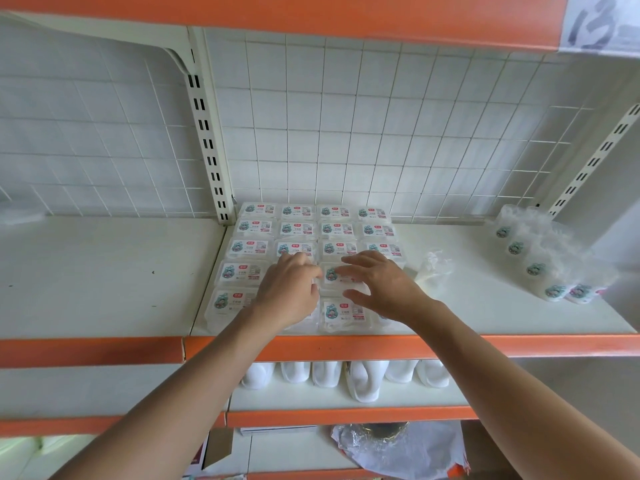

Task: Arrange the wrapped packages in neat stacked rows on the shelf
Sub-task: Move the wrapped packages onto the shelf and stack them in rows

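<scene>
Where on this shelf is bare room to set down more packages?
The white shelf board is bare between the crumpled clear wrap and the plastic-wrapped bundle of packages. The neighbouring board left of the slotted upright post is bare too. The grid of flat labelled packages is crowded.

Light: bright, even and diffuse, is washing the white shelf (485, 317); shadows are falling soft and faint.
Lower shelf (346, 398): is sitting dimmer.
Glare: crumpled clear wrap (433, 268) is catching a mild sheen.
Lens: wide angle is bowing the orange rail (346, 346) and slotted upright (207, 133).
Focus: 1 paper label (599, 26) is blurring at the top corner.
</scene>
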A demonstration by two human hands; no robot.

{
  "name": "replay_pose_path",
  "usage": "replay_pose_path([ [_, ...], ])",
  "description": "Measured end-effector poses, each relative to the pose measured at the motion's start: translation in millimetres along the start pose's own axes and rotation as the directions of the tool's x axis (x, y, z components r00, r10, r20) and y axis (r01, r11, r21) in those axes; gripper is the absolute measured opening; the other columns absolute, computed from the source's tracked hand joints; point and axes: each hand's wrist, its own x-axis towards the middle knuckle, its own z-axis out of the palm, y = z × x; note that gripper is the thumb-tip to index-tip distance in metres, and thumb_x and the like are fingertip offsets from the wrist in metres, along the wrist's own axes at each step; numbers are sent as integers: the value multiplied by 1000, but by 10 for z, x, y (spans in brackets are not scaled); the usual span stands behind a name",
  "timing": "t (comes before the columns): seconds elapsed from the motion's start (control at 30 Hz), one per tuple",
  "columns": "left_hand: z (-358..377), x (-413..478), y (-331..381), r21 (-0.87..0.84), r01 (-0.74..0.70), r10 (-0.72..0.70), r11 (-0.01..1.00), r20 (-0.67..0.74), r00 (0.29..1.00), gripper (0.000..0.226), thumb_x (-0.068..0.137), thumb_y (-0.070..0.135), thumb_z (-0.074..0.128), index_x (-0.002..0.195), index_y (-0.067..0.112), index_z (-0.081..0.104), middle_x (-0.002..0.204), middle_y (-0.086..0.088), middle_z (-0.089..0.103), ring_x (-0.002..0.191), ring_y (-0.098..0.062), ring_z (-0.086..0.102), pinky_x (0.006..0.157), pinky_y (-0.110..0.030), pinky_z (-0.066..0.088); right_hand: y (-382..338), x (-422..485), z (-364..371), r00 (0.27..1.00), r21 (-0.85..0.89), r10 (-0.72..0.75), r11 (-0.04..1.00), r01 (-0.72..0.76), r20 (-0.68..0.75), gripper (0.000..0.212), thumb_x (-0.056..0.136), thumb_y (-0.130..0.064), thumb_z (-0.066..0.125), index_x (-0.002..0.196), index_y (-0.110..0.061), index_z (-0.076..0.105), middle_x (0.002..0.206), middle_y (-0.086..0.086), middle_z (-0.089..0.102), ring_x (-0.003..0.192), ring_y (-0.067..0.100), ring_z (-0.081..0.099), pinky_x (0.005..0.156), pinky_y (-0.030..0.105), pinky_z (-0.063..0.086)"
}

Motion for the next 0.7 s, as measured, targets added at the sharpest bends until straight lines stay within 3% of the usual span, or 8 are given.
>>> replay_pose_path([
  [0.1,1,-16,-22,1,-25,25,1000,9,1000,34,96,18,45,126,20,60,130,1,52,123,-20,41,101,-34,37,8,-15,24,1000,13,-9,1000,9,-10,41,88,-34,66,128,-23,61,139,5,54,133,26,42,106,44,41],
  [0.27,4,-29,-32,11,-45,45,999,10,999,34,97,21,46,128,19,59,131,1,51,124,-20,41,102,-33,37,-22,-32,60,999,36,17,999,-16,-28,41,91,-36,62,130,-24,59,141,3,52,137,21,39,110,31,31],
  [0.47,-7,89,33,38,-76,77,996,-36,996,36,98,30,44,129,18,57,126,-2,53,122,-22,41,99,-36,39,-56,-72,44,997,27,63,998,-62,-35,51,92,-41,61,137,-19,51,148,5,43,137,23,38,112,35,29],
  [0.7,91,392,336,39,-180,179,983,18,984,40,98,31,42,132,13,51,127,-6,51,123,-25,40,98,-38,40,188,-344,-127,959,-34,258,964,-264,-117,58,92,-56,40,137,-21,50,145,5,47,139,24,36,115,46,28],
])
